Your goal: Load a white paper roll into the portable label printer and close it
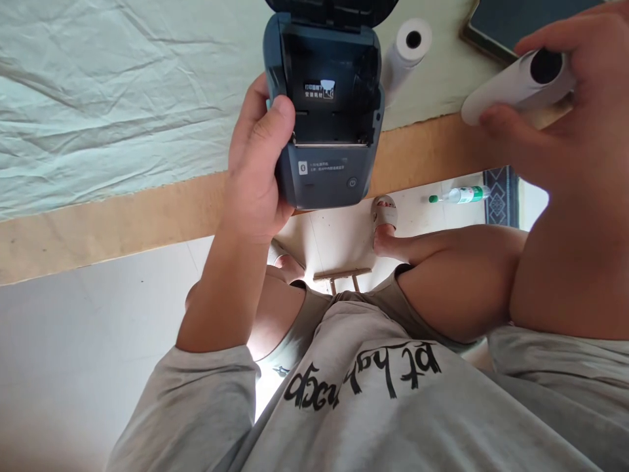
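Observation:
A dark blue portable printer (324, 174) is held up at the table's edge, its black lid (339, 10) swung open and its paper bay showing bare inside. My left hand (258, 151) is closed on the printer's left side, thumb over the rim. At the right, my right hand (555, 98) grips a white paper roll (508, 85) between thumb and fingers, its dark core facing up. Another white paper roll (405, 52) stands on the cloth just right of the printer.
A pale green cloth (122, 98) covers the table, with its wooden edge (108, 229) bare. A dark flat object (521, 23) lies at the upper right. Below are a plastic bottle (464, 195) on the floor and a wooden stool (343, 274).

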`<move>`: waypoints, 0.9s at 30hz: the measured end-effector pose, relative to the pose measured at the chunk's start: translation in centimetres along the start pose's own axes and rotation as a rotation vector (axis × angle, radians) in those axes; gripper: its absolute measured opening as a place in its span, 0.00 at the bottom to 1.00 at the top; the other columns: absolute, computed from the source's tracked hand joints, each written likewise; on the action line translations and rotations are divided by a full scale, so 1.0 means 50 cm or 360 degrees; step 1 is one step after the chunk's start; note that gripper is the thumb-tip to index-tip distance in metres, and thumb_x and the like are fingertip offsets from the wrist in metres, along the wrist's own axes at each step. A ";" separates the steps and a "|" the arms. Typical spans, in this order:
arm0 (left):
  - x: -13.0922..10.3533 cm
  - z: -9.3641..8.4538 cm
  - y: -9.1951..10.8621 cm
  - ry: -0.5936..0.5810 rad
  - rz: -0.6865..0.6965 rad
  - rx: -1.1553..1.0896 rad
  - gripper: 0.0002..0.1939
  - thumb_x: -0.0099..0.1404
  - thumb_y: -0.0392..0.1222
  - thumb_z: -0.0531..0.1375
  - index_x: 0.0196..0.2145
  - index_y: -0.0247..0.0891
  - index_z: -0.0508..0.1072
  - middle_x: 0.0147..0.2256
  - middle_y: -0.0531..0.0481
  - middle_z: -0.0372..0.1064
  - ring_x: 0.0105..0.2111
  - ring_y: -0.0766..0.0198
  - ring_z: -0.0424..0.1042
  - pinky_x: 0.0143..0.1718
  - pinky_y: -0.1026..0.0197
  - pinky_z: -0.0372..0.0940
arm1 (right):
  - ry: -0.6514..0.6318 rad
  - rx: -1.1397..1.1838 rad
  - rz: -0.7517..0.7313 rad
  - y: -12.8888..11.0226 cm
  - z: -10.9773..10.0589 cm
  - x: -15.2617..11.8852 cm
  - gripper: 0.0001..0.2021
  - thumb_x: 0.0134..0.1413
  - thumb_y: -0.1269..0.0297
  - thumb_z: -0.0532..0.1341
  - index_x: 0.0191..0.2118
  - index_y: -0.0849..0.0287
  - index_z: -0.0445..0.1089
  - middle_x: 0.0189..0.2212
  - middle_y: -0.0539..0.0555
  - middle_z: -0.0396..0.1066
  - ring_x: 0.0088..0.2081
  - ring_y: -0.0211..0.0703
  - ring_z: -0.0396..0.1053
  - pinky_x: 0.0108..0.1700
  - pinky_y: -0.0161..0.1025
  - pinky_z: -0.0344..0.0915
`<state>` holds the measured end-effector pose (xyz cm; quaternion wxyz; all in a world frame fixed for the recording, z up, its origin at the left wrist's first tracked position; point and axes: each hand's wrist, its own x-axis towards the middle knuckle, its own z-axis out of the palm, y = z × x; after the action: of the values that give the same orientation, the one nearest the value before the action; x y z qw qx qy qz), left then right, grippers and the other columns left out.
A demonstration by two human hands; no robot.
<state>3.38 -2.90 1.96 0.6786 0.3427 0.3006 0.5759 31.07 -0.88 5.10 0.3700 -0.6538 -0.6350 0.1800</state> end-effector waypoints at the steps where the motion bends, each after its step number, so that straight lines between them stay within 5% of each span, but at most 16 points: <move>1: 0.001 -0.001 -0.001 -0.0008 0.0009 0.0008 0.08 0.67 0.48 0.59 0.42 0.45 0.70 0.47 0.51 0.73 0.56 0.52 0.70 0.46 0.54 0.70 | 0.0007 -0.0044 -0.0016 0.007 0.002 -0.002 0.17 0.61 0.53 0.51 0.46 0.53 0.70 0.48 0.47 0.69 0.59 0.32 0.63 0.53 0.35 0.69; 6: 0.006 -0.007 -0.002 -0.0055 0.0016 0.0117 0.09 0.70 0.49 0.53 0.43 0.47 0.70 0.48 0.51 0.73 0.55 0.54 0.70 0.50 0.50 0.68 | -0.0159 -0.0343 -0.0170 0.043 -0.002 -0.007 0.22 0.45 0.61 0.63 0.50 0.47 0.70 0.49 0.44 0.69 0.54 0.33 0.65 0.59 0.40 0.63; 8: 0.006 -0.008 -0.001 -0.0058 0.0002 0.0127 0.09 0.69 0.50 0.55 0.43 0.47 0.71 0.45 0.53 0.73 0.55 0.53 0.69 0.51 0.50 0.68 | -0.0200 -0.0349 -0.0314 0.051 0.002 -0.004 0.26 0.41 0.66 0.62 0.52 0.45 0.69 0.47 0.43 0.68 0.49 0.30 0.65 0.55 0.38 0.61; 11: 0.004 -0.006 0.001 -0.0025 -0.0022 0.0137 0.11 0.65 0.52 0.60 0.42 0.47 0.71 0.42 0.53 0.73 0.54 0.52 0.70 0.50 0.52 0.67 | -0.0168 0.0146 -0.0403 0.048 0.022 0.004 0.28 0.41 0.74 0.53 0.51 0.46 0.70 0.43 0.43 0.67 0.39 0.20 0.59 0.41 0.32 0.53; 16: -0.002 0.004 0.004 0.0062 -0.0026 0.0183 0.10 0.68 0.50 0.57 0.44 0.45 0.71 0.45 0.51 0.71 0.56 0.51 0.69 0.53 0.50 0.66 | -0.0237 0.0504 -0.0330 0.007 0.058 0.010 0.21 0.40 0.76 0.53 0.43 0.59 0.71 0.36 0.48 0.64 0.35 0.16 0.56 0.36 0.28 0.48; 19: -0.001 0.003 0.003 0.0074 -0.0024 0.0213 0.10 0.70 0.49 0.54 0.44 0.46 0.71 0.45 0.53 0.72 0.55 0.53 0.70 0.54 0.49 0.67 | -0.0329 0.1008 -0.0085 -0.037 0.070 0.012 0.20 0.41 0.73 0.53 0.45 0.59 0.64 0.34 0.47 0.61 0.31 0.17 0.57 0.33 0.26 0.54; 23: 0.001 -0.005 0.001 -0.0001 0.0006 0.0277 0.14 0.63 0.56 0.61 0.43 0.49 0.73 0.45 0.55 0.73 0.53 0.53 0.70 0.48 0.52 0.70 | -0.0600 0.1202 0.0771 -0.097 0.073 0.024 0.20 0.53 0.70 0.41 0.48 0.55 0.60 0.36 0.45 0.62 0.34 0.21 0.65 0.33 0.28 0.64; 27: -0.002 -0.005 0.001 0.0056 -0.0023 0.0283 0.12 0.67 0.53 0.56 0.44 0.48 0.72 0.46 0.55 0.73 0.55 0.56 0.68 0.52 0.55 0.68 | -0.0646 0.1568 0.0880 -0.146 0.071 0.037 0.38 0.53 0.56 0.19 0.40 0.60 0.65 0.37 0.44 0.64 0.39 0.16 0.68 0.36 0.20 0.61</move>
<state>3.15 -2.97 1.86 0.6443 0.3892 0.3648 0.5480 23.70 1.20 8.38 0.4403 -0.4987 -0.3412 0.6641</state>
